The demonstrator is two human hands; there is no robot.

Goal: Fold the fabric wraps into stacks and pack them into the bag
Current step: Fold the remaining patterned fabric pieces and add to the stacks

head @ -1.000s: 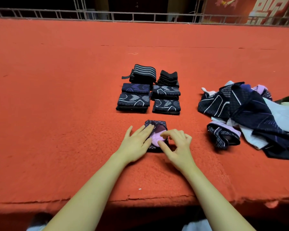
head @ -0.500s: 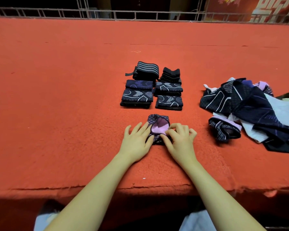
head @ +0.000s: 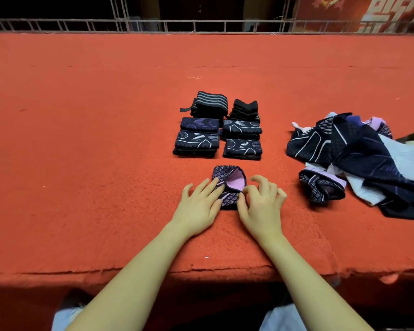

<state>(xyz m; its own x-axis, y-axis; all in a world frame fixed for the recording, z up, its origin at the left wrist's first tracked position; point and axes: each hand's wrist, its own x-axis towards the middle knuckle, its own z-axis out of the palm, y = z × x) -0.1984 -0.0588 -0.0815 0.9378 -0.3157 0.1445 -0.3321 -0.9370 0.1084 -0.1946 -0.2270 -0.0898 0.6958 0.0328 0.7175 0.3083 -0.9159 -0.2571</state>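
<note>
We look down on a wide red felt surface (head: 81, 163), and going from the left the first things we meet are the folded wraps, set in two short columns: a dark stack with grey stripes (head: 209, 103) at the back, a navy wrap with purple lines (head: 199, 124) before it, and a navy one with white lines (head: 196, 144) nearest us; just beside them stand a plain black stack (head: 245, 108) and two more white-lined navy stacks (head: 242, 137). We can read no brand or label on any of them. In front of these, near the table's edge, lies the wrap being folded (head: 227, 185), dark with a small diamond print and a pale lilac lining showing at its open end. Our left hand (head: 198, 206) lies flat with straight fingers pressing on its left part, while our right hand (head: 261, 204) has its fingers curled and seems to pinch the wrap's right edge, though the contact is hard to see. Further right sprawls a loose heap of unfolded wraps (head: 359, 158), navy, white and lilac. Beyond the railing (head: 201, 25), at the top right, a red banner (head: 359, 13) bears large pale characters, cut off and unreadable.
</note>
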